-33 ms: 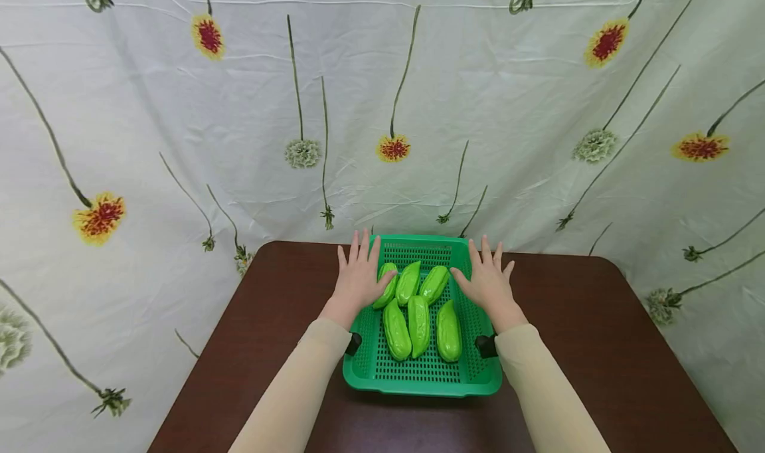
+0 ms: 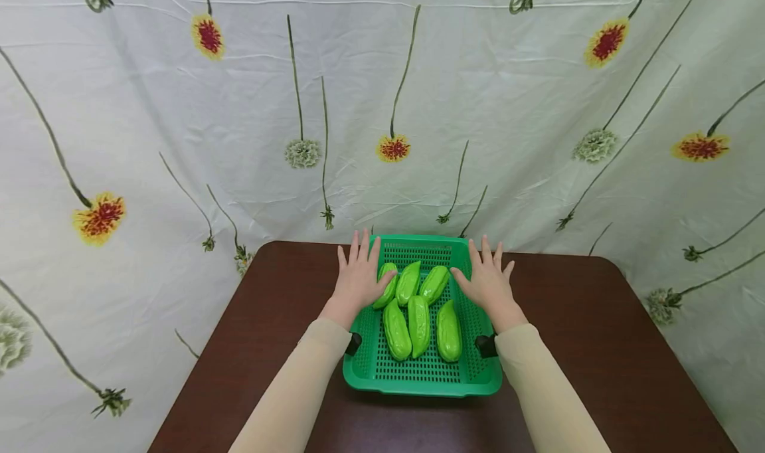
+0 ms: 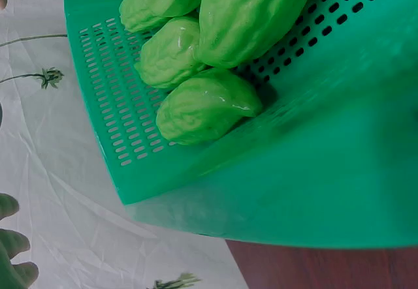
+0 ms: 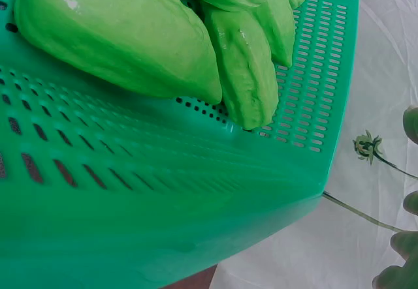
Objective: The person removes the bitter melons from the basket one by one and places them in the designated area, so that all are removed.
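Observation:
A green plastic basket point(image 2: 418, 388) with slotted walls and floor stands before me. Several glossy, ridged bitter melons point(image 2: 420, 327) lie inside, in a back row and a front row. My left hand point(image 2: 358, 277) is over the basket's left side, fingers spread and thumb pointing inward by the back-left melon. Mirroring it, my right hand point(image 2: 490, 285) spreads its fingers over the right side. Neither hand holds anything. In the left wrist view, fingertips point(image 3: 13, 243) show at the left edge, apart from the basket wall; the right wrist view has fingertips point(image 4: 398, 263) at its right edge.
The basket stands on a dark brown table point(image 2: 586, 320) with rounded back corners. Behind and around it hangs a pale cloth point(image 2: 358, 74) printed with flowers. Black wrist devices point(image 2: 487, 347) sit under both sleeves, close over the basket's side rims.

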Available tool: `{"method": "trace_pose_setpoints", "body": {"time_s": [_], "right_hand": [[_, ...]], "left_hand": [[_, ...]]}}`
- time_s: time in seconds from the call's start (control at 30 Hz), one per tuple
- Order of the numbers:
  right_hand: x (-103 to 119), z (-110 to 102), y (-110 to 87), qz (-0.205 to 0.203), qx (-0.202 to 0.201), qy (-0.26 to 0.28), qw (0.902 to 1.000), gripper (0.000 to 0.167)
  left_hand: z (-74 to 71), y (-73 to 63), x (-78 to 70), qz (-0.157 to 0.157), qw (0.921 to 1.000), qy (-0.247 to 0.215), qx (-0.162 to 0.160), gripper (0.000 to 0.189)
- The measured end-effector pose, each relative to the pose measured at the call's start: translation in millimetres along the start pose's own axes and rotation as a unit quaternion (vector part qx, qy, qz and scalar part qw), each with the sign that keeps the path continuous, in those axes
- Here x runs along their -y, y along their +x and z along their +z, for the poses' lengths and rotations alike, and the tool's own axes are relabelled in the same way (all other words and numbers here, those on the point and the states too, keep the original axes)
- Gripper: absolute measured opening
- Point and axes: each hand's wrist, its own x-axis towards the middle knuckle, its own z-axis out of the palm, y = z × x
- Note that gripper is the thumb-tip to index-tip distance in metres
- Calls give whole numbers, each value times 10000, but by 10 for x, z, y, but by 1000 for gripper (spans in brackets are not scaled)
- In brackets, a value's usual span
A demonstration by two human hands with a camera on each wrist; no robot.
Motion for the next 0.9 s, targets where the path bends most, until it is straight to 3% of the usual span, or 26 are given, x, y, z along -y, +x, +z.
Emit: {"method": "trace_pose_setpoints", "body": {"time_s": [0.53, 0.9], "right_hand": [[63, -30, 38, -155, -245, 305, 9991, 75], [98, 34, 68, -184, -214, 429, 9987, 74]], "left_hand": [[-103, 31, 21, 25, 10000, -27, 26, 80], [-97, 52, 38, 36, 9999, -69, 83, 82]]}}
